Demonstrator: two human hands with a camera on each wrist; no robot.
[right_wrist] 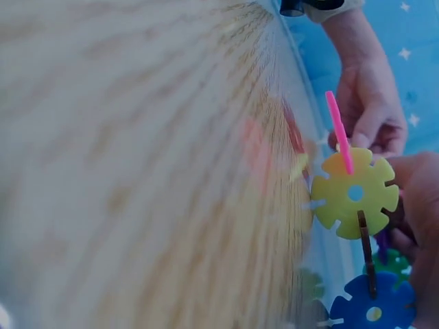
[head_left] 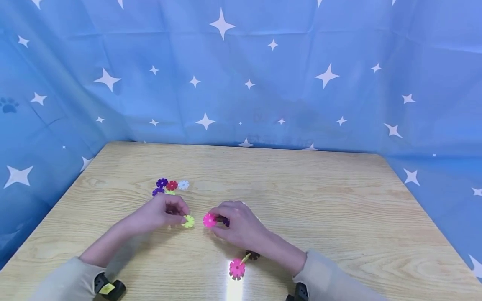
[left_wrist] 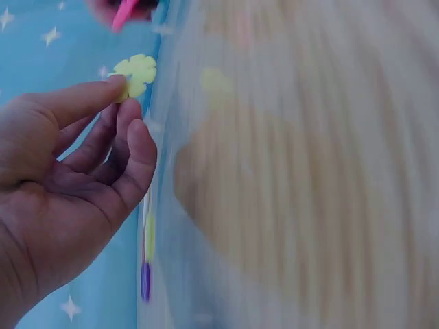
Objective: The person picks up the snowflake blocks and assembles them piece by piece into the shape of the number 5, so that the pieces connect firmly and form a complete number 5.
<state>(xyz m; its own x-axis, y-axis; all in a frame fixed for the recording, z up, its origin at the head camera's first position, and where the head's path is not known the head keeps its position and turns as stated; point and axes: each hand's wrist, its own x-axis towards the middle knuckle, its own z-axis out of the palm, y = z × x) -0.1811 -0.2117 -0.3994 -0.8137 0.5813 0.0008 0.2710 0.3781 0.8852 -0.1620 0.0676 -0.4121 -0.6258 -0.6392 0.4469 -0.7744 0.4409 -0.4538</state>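
Note:
Between the thumb and fingers of my left hand (head_left: 162, 212) is a yellow notched disc (head_left: 188, 221), held just above the table. My right hand (head_left: 241, 223) grips a chain of interlocked notched discs, with a pink disc (head_left: 209, 220) at the end facing the left hand. In the right wrist view, that chain shows a pink disc (right_wrist: 339, 133) edge-on in a yellow disc (right_wrist: 354, 193), then a brown disc (right_wrist: 368, 253) joining a blue disc (right_wrist: 374, 303). A green disc (right_wrist: 392, 264) shows behind. The yellow disc and the pink one are apart.
Beyond the left hand lie loose discs: purple (head_left: 162, 182), red (head_left: 172, 185), white (head_left: 183, 184) and a partly hidden yellow one. Near the right forearm is another pink disc (head_left: 237, 269) joined to yellow and dark brown ones. Blue star-patterned cloth (head_left: 241, 83) surrounds the wooden table (head_left: 339, 200).

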